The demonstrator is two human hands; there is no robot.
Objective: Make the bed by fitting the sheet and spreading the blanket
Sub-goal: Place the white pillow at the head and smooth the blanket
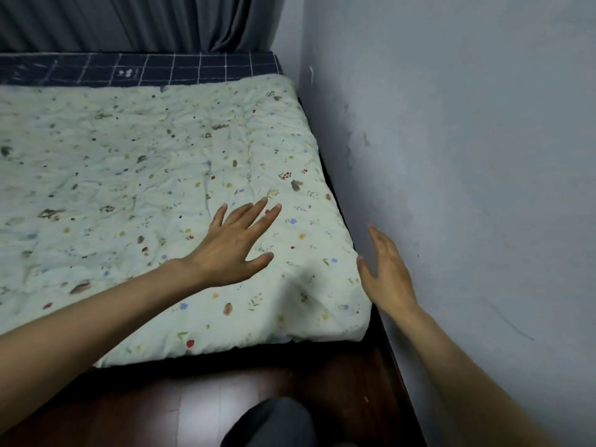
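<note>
A pale floral quilted blanket point(135, 175) lies spread flat over the bed, wrinkled, its near right corner rounded. Beyond its far edge a strip of dark navy sheet with a white grid point(180, 71) shows. My left hand point(235, 243) rests palm down on the blanket near the right corner, fingers spread. My right hand point(387, 275) is open with fingers apart, held beside the blanket's right edge in the gap next to the wall, holding nothing.
A grey-blue wall point(467, 156) runs close along the bed's right side. Dark grey curtains point(161, 21) hang behind the bed. Dark wooden bed board point(348, 388) extends in front of the blanket. My knee in dark trousers point(274, 424) is at the bottom.
</note>
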